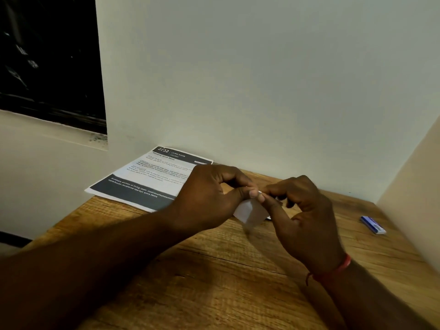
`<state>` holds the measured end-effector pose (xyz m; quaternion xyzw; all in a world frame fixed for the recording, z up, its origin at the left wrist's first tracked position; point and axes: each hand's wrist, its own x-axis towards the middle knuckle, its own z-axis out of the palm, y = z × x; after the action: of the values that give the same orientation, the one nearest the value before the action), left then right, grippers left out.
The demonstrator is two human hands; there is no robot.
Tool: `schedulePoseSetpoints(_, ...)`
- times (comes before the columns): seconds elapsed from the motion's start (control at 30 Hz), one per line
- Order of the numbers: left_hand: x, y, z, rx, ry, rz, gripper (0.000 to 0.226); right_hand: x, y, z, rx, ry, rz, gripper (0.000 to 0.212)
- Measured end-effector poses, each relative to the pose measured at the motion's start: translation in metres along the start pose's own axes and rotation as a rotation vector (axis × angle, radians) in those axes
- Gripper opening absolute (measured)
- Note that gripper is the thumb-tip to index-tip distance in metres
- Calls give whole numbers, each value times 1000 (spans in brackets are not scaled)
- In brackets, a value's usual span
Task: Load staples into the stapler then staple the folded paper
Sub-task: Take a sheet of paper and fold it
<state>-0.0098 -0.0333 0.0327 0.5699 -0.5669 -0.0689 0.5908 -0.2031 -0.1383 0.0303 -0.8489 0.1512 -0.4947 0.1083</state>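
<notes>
folded paper [250, 214] pinched between left hand [209, 198] and right hand [302, 208] above table [214, 270].

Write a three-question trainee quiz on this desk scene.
1. What do the left hand and right hand hold between them?
A) a folded paper
B) a pen
C) a key
2. True or false: the blue box lies on the table, right of both hands and untouched.
3. Fill in: the printed sheet lies at the table's far ____ corner.

Key: 1 A; 2 true; 3 left.
</notes>
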Motion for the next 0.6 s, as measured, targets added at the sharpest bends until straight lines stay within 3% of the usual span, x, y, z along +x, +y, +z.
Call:
schedulePoseSetpoints(0.23,3,8,-6,-15,-83,-31,4,3,-8,-5,56,-27,120,7)
schedulePoseSetpoints(0.37,5,1,-10,-243,-331,-417,21,13,1,-18,415,-354,702,7)
schedulePoseSetpoints(0.43,4,-6,-6,-218,-484,-588,20,13,10,-20,407,-550,850,6)
schedulePoseSetpoints(0.5,2,-11,-2,-104,-552,-642,20,10,14,-17,270,-705,829,8)
schedulePoseSetpoints(0.6,1,-13,0,199,-597,-535,21,8,14,-7,59,-795,705,10)
